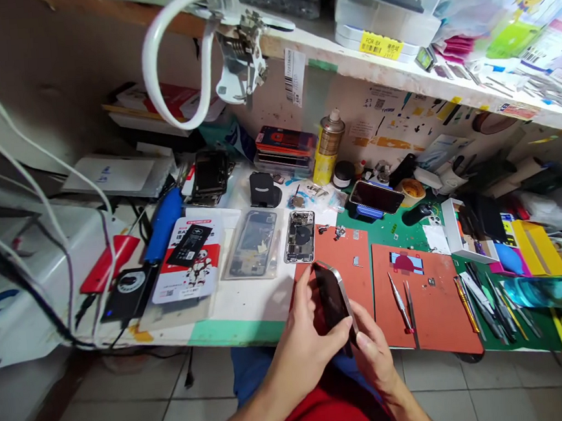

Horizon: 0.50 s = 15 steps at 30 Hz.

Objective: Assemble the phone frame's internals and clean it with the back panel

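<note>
Between my hands, just over the bench's front edge, a dark smartphone (332, 297) with a silver frame is held tilted. My left hand (305, 322) wraps its left side, with the thumb across the lower part. Fingers of my right hand (374, 349) grip the lower right edge. Beyond the phone lies an opened phone (300, 237) with its insides showing. The orange-brown mat (333, 252) carries small loose parts. On a second orange mat (445, 321) to the right rest a screwdriver (401, 301) and tweezers (410, 314).
A battery (189, 245) lies on a boxed package (184, 280) at left, beside a clear plastic case (252, 245). A phone on a stand (376, 198), a spray can (329, 145) and several tools stand farther back. Overhead runs a shelf (348, 69) with a clamped white ring lamp (150, 58).
</note>
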### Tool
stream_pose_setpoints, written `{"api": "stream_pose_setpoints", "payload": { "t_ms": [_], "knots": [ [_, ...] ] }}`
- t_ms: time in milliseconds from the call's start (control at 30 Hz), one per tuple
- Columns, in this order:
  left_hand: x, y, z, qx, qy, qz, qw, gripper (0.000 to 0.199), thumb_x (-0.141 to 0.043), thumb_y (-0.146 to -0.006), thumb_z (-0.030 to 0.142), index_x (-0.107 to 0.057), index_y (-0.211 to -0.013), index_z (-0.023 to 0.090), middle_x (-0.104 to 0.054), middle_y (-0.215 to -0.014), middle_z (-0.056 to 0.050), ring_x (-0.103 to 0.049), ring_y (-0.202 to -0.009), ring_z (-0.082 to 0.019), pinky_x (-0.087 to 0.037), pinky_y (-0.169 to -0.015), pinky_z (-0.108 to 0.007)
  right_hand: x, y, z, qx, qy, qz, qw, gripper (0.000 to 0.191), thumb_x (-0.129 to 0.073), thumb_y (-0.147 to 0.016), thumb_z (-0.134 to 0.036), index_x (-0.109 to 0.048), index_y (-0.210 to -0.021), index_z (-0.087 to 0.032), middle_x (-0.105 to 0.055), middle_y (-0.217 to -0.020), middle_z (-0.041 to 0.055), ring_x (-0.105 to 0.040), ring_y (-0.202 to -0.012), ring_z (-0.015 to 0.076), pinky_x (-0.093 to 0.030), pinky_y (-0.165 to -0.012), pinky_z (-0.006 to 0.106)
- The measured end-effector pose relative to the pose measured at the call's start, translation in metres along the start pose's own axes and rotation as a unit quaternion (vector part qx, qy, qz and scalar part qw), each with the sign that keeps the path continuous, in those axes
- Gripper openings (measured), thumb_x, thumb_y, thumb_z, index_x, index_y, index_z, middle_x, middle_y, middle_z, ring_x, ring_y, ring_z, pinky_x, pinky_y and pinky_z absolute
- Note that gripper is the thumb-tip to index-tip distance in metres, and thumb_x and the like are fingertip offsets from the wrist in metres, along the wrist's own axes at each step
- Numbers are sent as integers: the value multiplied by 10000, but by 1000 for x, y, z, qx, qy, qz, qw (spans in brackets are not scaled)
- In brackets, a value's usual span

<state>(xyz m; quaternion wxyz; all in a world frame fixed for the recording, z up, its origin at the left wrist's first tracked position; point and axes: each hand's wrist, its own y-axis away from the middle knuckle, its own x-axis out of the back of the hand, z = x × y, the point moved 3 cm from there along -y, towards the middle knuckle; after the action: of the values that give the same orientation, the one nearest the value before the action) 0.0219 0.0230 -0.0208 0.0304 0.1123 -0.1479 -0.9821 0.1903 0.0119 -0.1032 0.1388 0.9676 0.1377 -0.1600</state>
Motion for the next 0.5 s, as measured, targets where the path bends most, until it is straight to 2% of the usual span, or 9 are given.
{"api": "stream_pose_setpoints", "payload": {
  "t_ms": [100,200,267,333,367,433,500],
  "knots": [
    [-9,0,1,-14,-16,24,999,919,-812,-892,376,-307,-1659,345,-565,-1580,-149,-602,-1434,-356,-520,-1180,-550,-12,3,6,-19,-25,45,998,782,-804,-808,-740,-679,-1441,-300,-642,-1559,126,-578,-1471,374,-446,-1242,563],
    [-7,0,6,-23,-4,39,999,950,-850,-870,394,-331,-1665,361,-591,-1548,-145,-656,-1348,-358,-621,-1039,-488,-29,5,-4,-57,-84,33,994,684,-735,-839,-789,-722,-1344,-327,-727,-1398,119,-694,-1250,351,-564,-1066,516],
    [0,-4,7,-13,51,21,998,975,-850,-880,428,-306,-1688,386,-645,-1466,-144,-750,-1123,-311,-672,-794,-366,-39,7,-14,-94,-159,-3,983,652,-687,-860,-814,-758,-1263,-307,-773,-1245,119,-728,-975,296,-600,-882,447],
    [7,-12,4,19,134,-38,990,927,-790,-927,515,-289,-1701,415,-715,-1311,-123,-748,-788,-201,-578,-529,-238,-48,9,-20,-136,-240,-43,960,694,-661,-854,-851,-789,-1202,-265,-790,-1143,122,-668,-763,227,-564,-700,361],
    [10,-16,1,36,177,-74,981,917,-765,-931,578,-290,-1701,428,-734,-1254,-109,-713,-683,-165,-515,-454,-206,-51,10,-22,-156,-274,-59,947,723,-653,-846,-870,-801,-1179,-246,-793,-1114,123,-635,-704,200,-530,-631,323],
    [12,-22,-6,51,239,-143,959,1037,-795,-862,675,-231,-1709,477,-731,-1312,-109,-752,-733,-209,-453,-402,-180,-56,10,-22,-187,-325,-82,923,750,-649,-837,-892,-817,-1150,-231,-800,-1079,114,-599,-644,164,-471,-545,266],
    [11,-27,-14,45,271,-181,944,1194,-860,-781,691,-126,-1709,533,-677,-1460,-118,-798,-975,-324,-442,-402,-165,-60,10,-19,-207,-356,-105,905,751,-652,-834,-901,-828,-1121,-230,-809,-1055,100,-586,-604,136,-446,-511,232]
  ]
}}
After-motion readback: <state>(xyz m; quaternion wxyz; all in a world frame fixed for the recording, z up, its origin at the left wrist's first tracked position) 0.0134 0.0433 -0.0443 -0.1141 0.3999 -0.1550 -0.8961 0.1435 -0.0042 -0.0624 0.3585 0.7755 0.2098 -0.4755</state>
